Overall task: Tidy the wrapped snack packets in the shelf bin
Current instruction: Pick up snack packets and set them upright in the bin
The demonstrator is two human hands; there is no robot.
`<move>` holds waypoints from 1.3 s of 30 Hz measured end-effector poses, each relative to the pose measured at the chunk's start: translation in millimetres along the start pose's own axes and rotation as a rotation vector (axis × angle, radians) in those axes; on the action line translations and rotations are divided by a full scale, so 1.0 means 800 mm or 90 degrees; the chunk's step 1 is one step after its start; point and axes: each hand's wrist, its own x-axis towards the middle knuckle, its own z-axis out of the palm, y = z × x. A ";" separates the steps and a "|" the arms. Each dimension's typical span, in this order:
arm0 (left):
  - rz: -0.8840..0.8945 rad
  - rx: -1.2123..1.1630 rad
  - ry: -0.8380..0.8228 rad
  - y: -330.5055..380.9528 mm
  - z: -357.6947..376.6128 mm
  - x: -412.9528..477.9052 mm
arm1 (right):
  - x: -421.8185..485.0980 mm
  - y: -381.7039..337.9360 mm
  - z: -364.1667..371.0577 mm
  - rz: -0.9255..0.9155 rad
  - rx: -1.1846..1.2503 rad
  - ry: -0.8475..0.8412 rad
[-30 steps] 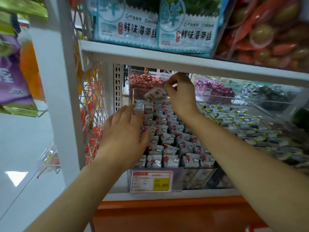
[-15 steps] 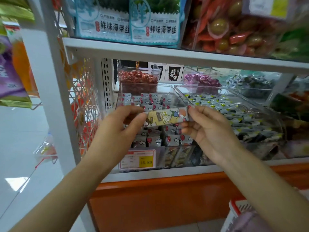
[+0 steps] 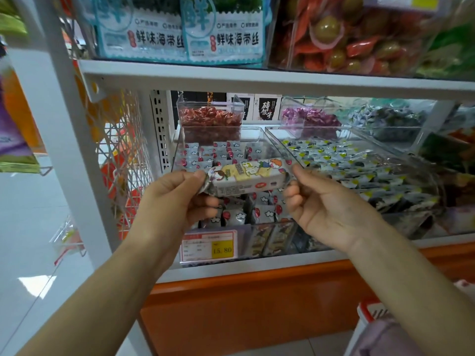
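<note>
Left hand (image 3: 177, 199) and right hand (image 3: 326, 209) each pinch 1 end of the yellow cartoon-print snack bar (image 3: 246, 177), at frame centre before the clear shelf bin (image 3: 223, 129) of small cloud-print packets (image 3: 231, 150). Slight fingertip grips could slip, dropping it among them.

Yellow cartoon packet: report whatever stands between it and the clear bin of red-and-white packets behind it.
Nothing visible. The left hand and right hand pinch the yellow cartoon packet by its ends near the clear bin, whose top is open.
</note>
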 end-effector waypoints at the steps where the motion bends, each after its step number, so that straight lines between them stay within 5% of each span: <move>1: -0.013 -0.025 -0.004 0.001 0.001 0.000 | 0.001 0.000 0.000 0.022 0.035 0.001; 9: -0.062 -0.103 -0.025 0.001 0.001 0.003 | 0.004 0.004 -0.004 -0.011 0.000 0.002; 15: 0.041 0.090 -0.087 0.005 -0.001 0.000 | 0.003 0.003 -0.007 -0.037 -0.044 0.010; 24: 0.023 0.045 -0.059 0.005 -0.006 0.003 | 0.000 0.006 -0.003 -0.093 -0.185 -0.046; 39: 0.040 0.019 -0.083 0.002 -0.002 0.002 | 0.003 0.005 0.000 -0.036 -0.047 0.024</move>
